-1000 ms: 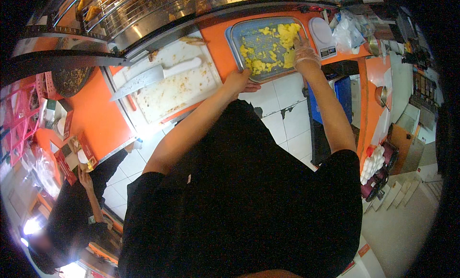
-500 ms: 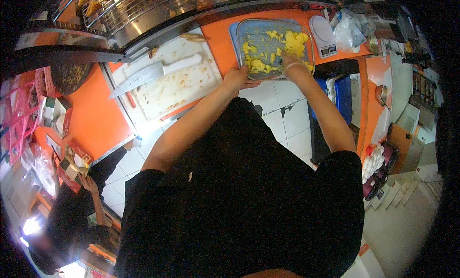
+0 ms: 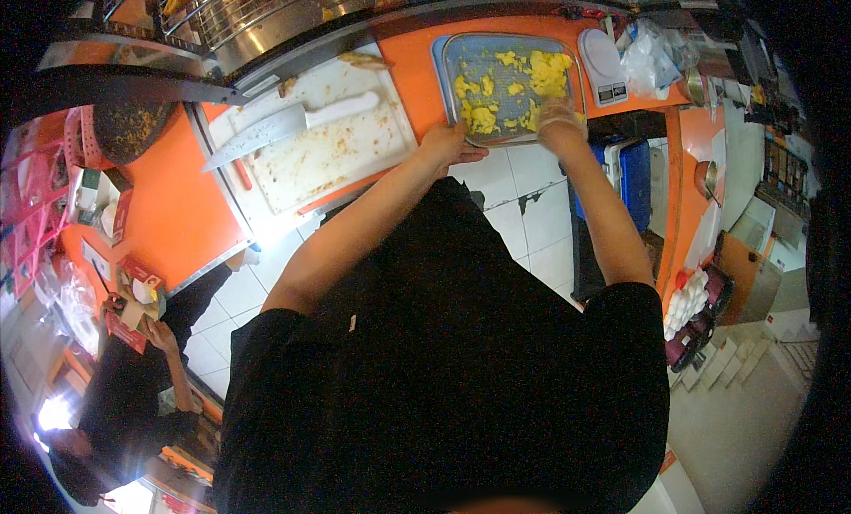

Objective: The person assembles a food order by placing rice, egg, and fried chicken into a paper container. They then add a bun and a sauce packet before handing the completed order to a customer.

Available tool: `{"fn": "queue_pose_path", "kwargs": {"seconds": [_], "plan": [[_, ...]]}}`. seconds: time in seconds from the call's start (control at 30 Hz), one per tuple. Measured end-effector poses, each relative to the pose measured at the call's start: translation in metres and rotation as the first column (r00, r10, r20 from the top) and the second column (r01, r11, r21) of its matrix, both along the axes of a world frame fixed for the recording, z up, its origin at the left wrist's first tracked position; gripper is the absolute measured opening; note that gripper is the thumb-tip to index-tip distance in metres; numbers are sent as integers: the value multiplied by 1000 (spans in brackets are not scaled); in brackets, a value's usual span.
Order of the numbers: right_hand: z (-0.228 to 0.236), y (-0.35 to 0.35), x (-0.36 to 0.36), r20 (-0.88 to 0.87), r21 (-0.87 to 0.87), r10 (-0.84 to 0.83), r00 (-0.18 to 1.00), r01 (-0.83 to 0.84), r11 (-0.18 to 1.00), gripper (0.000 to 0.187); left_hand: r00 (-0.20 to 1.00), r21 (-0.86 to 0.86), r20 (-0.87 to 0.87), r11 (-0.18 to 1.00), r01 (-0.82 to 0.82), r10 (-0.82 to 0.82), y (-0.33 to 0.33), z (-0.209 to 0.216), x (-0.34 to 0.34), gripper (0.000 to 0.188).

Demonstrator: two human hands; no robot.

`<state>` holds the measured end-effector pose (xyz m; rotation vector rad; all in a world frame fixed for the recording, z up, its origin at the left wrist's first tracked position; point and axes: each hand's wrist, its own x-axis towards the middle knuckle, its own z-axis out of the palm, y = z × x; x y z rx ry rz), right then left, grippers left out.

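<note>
A clear rectangular tray (image 3: pixel 450 75) holds crumbled yellow food (image 3: pixel 550 69), scattered in lumps over its blue-looking bottom. My left hand (image 3: pixel 448 148) grips the tray's near left corner, with some fingers reaching under the rim. Over the near right part of the tray is my right hand (image 3: pixel 560 131), at the yellow lumps. It seems to wear a thin clear glove, and its fingers are smeared by motion. Left of the tray, a large white-handled knife (image 3: pixel 266 135) lies on a stained white cutting board (image 3: pixel 355 164).
A white kitchen scale (image 3: pixel 602 53) and a plastic bag (image 3: pixel 651 62) stand right of the tray on the orange counter (image 3: pixel 182 221). A dark bowl (image 3: pixel 133 133) sits far left. A co-worker (image 3: pixel 133 381) handles a box (image 3: pixel 137 315) at lower left. Metal racks (image 3: pixel 239 13) line the back.
My right hand has moved slightly right and nearer along the tray. The yellow lumps lie differently. My left hand keeps its grip. The co-worker's second hand now shows at the box.
</note>
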<state>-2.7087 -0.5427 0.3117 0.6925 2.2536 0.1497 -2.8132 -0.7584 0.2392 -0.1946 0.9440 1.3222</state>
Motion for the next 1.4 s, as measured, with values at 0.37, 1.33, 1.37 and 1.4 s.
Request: {"fn": "queue_pose_path", "kwargs": {"seconds": [0.37, 1.33, 1.37, 1.4], "plan": [[-9, -6, -12, 40, -49, 103, 994, -101, 994, 42, 999, -76, -20, 996, 43, -45, 3, 14, -2, 42], [-21, -56, -25, -305, -346, -159, 939, 46, 937, 72, 997, 20, -63, 999, -32, 34, -7, 8, -5, 44], [-23, -56, -23, -322, -359, -132, 938, 8, 933, 73, 998, 27, -43, 999, -39, 40, -8, 8, -5, 44], [-26, -54, -21, -331, -374, -150, 932, 17, 927, 72, 999, 16, -31, 999, -38, 38, -9, 8, -5, 44]]}}
